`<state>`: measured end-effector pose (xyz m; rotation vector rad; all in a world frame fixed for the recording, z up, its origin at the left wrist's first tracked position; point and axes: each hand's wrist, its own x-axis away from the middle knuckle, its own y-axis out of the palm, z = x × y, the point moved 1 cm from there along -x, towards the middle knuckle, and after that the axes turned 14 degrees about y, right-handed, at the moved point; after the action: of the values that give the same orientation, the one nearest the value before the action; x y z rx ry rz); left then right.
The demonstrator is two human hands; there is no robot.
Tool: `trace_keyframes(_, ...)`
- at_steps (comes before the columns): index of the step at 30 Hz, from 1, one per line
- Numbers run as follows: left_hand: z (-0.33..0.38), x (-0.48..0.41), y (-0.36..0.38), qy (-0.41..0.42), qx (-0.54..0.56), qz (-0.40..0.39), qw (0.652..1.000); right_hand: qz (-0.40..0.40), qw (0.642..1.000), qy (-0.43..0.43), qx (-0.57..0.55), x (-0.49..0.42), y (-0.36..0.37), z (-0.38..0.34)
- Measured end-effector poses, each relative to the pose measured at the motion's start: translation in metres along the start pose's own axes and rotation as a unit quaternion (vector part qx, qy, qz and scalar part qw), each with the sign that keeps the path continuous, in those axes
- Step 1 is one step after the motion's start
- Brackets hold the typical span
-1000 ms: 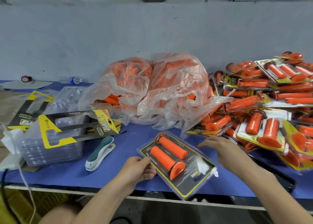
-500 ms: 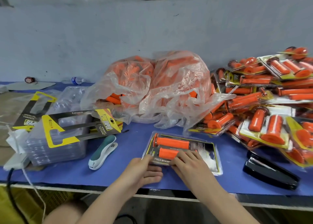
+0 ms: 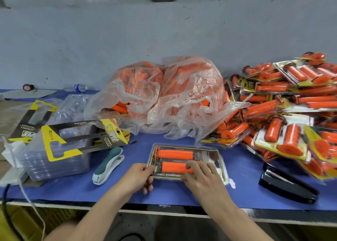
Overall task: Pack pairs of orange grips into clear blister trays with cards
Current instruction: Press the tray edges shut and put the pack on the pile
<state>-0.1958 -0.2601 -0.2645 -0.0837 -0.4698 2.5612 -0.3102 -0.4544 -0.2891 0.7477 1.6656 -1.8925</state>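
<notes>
Blister tray (image 3: pixel 207 155) holding two orange grips (image 3: pixel 175 154): left hand (image 3: pixel 140 176) pinches its edge, right hand (image 3: pixel 202 178) presses flat-fingered; closing step, stapler (image 3: pixel 107 165) probably needed next.

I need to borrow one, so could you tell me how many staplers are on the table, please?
2: a teal-and-white stapler left of the blister tray, a black stapler to its right. Others may be hidden.

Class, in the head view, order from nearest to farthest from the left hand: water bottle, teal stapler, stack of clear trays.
1. Teal stapler, just left of the left hand.
2. Stack of clear trays, farther left.
3. Water bottle, back by the wall.
</notes>
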Motion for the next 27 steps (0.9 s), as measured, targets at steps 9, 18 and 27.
trace_keyframes(9, -0.011, -0.018, -0.029, 0.024, -0.114, -0.068, 0.991, 0.023, 0.999, -0.031, 0.004, 0.022, -0.015, 0.045)
trace_keyframes(18, -0.002, -0.03, -0.044, 0.071, -0.321, 0.04, 0.944, -0.031, 0.995, -0.023, -0.092, 0.021, -0.015, 0.058)
trace_keyframes(27, -0.024, -0.013, -0.074, 0.063, -0.498, 0.177, 0.846, -0.205, 0.974, -0.004, -0.098, 0.011, -0.018, 0.053)
